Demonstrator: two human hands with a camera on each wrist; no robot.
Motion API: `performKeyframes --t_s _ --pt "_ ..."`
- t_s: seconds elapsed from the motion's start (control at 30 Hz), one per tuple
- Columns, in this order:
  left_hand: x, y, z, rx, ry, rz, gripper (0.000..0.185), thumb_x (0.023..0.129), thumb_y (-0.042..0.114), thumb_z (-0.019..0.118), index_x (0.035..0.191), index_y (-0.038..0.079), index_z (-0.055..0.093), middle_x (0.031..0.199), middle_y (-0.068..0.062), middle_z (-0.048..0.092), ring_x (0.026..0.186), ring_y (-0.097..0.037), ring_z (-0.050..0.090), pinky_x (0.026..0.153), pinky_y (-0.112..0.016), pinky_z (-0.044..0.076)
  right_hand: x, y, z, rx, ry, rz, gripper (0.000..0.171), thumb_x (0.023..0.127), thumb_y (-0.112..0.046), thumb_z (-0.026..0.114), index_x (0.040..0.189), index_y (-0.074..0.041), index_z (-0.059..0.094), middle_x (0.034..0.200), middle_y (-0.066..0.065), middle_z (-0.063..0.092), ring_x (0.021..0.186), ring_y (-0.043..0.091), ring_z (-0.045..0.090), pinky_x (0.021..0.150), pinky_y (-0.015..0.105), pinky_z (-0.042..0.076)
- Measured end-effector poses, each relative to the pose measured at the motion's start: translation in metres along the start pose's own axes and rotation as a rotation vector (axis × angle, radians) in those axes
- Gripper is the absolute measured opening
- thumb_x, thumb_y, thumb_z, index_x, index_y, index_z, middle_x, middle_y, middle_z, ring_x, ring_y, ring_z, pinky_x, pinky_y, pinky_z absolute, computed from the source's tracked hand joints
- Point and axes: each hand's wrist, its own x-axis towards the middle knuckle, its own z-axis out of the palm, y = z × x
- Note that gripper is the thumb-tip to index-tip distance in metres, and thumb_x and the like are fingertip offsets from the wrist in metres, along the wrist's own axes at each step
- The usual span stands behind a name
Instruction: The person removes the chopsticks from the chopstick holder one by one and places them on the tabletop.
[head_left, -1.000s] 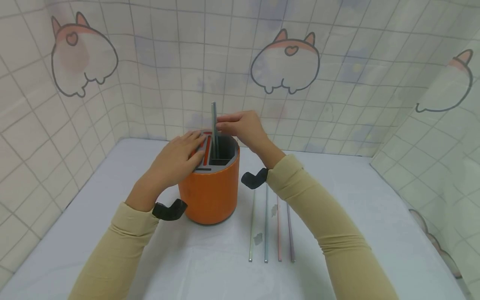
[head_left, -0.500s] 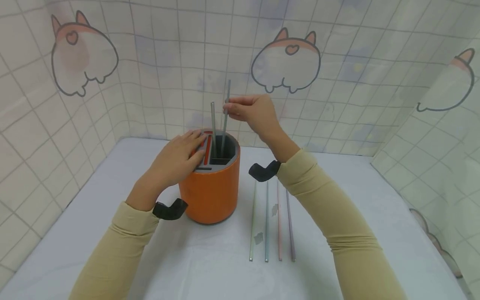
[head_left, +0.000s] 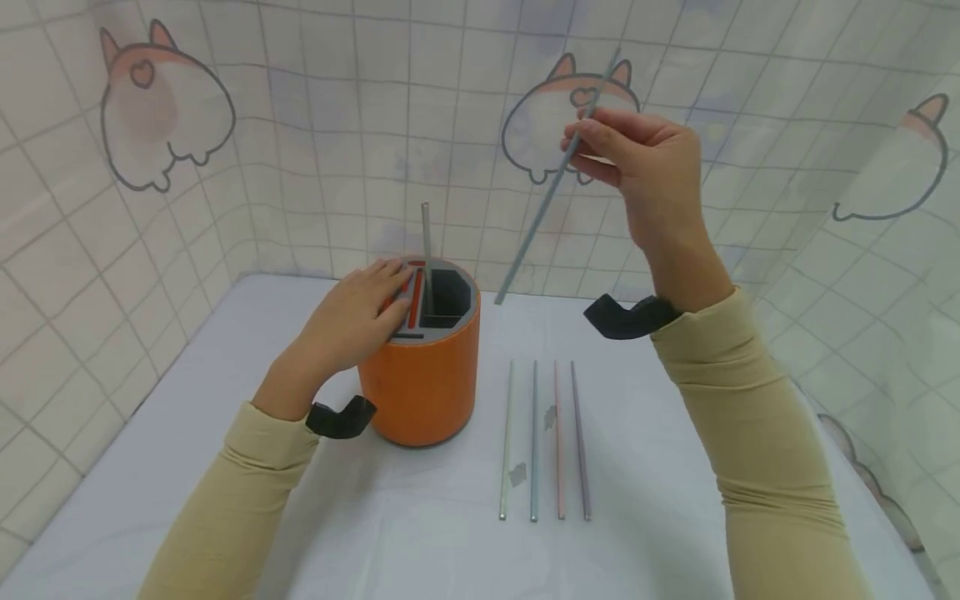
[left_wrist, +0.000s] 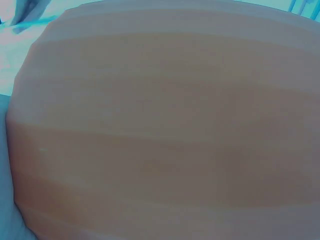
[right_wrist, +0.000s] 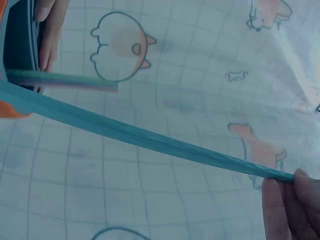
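Note:
My right hand [head_left: 645, 167] pinches a blue chopstick [head_left: 536, 221] near its upper end, well above the table. The chopstick slants down to the left, its lower tip just right of an orange utensil holder [head_left: 420, 396] and apart from it. On the holder's grey slotted top rests my left hand [head_left: 356, 312], fingers extended. Another chopstick [head_left: 427, 242], pale greenish, stands in the holder's large opening. In the right wrist view, fingertips [right_wrist: 275, 210] grip the end of the blue chopstick [right_wrist: 150, 142]. A brownish surface fills most of the left wrist view, hiding the left fingers.
Several chopsticks lie side by side on the white table [head_left: 675, 400], right of the holder: green [head_left: 507, 442], blue [head_left: 535, 442], pink [head_left: 558, 442] and purple [head_left: 581, 442]. Behind the table hangs a white gridded curtain [head_left: 315, 167] with animal drawings.
My right hand has drawn the blue chopstick up out of the holder and carried it up and to the right. The left hand has stayed on the holder's top.

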Motion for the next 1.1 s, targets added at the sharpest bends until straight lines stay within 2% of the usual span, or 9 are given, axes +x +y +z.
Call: performKeyframes --t_s 0.13,0.33,0.5,0.57,0.73,0.9,1.1 --pt "0.0 0.0 -0.001 0.008 0.0 -0.011 0.056 0.107 0.03 0.034 0.157 0.006 0.027 0.166 -0.014 0.021 0.155 -0.034 0.014 0.128 -0.051 0.011 -0.005 0.005 -0.032 -0.091 0.015 0.096 0.014 0.08 -0.003 0.081 0.092 0.003 0.078 0.081 0.008 0.077 0.075 0.018 0.076 0.075 0.026 0.063" --pt "-0.002 -0.001 -0.002 0.01 0.002 -0.01 0.056 0.107 0.029 0.034 0.157 0.005 0.027 0.166 -0.015 0.021 0.155 -0.035 0.014 0.128 -0.052 0.011 -0.026 0.042 -0.083 -0.329 0.001 0.265 0.004 0.086 -0.011 0.077 0.088 -0.012 0.08 0.082 -0.004 0.077 0.076 0.009 0.074 0.073 0.021 0.061" --pt "-0.002 -0.002 -0.002 0.013 0.004 -0.007 0.056 0.107 0.029 0.034 0.157 0.005 0.028 0.166 -0.015 0.021 0.155 -0.036 0.014 0.128 -0.052 0.012 -0.044 0.08 -0.123 -0.36 -0.035 0.44 0.012 0.09 -0.005 0.071 0.086 -0.013 0.079 0.08 -0.006 0.077 0.076 0.006 0.075 0.074 0.02 0.061" --pt "-0.003 -0.001 -0.003 0.014 0.003 -0.011 0.056 0.106 0.029 0.034 0.157 0.004 0.028 0.166 -0.015 0.022 0.155 -0.036 0.015 0.128 -0.052 0.012 -0.051 0.098 -0.136 -0.407 -0.058 0.522 0.01 0.092 -0.005 0.068 0.098 -0.004 0.077 0.08 -0.007 0.077 0.076 0.005 0.075 0.075 0.02 0.061" --pt "-0.005 -0.002 -0.005 0.002 0.003 -0.016 0.056 0.106 0.029 0.034 0.157 0.005 0.028 0.166 -0.015 0.021 0.155 -0.036 0.014 0.128 -0.052 0.011 -0.072 0.141 -0.163 -0.577 -0.084 0.71 0.045 0.096 -0.012 0.065 0.131 0.015 0.055 0.083 -0.009 0.074 0.076 0.002 0.073 0.077 0.018 0.06" --pt "-0.004 -0.003 -0.004 -0.005 0.008 -0.018 0.056 0.106 0.03 0.033 0.157 0.006 0.029 0.166 -0.015 0.021 0.155 -0.035 0.014 0.128 -0.052 0.011 -0.088 0.167 -0.178 -0.579 -0.091 0.808 0.048 0.095 -0.011 0.066 0.132 0.017 0.053 0.084 -0.005 0.074 0.073 0.002 0.071 0.075 0.018 0.06" --pt "-0.004 -0.004 -0.004 0.004 0.012 -0.02 0.056 0.106 0.029 0.035 0.157 0.005 0.029 0.166 -0.015 0.022 0.155 -0.035 0.015 0.128 -0.051 0.012 -0.099 0.189 -0.184 -0.525 -0.086 0.854 0.045 0.094 -0.006 0.067 0.129 0.019 0.054 0.083 -0.004 0.074 0.072 0.003 0.07 0.072 0.018 0.06"
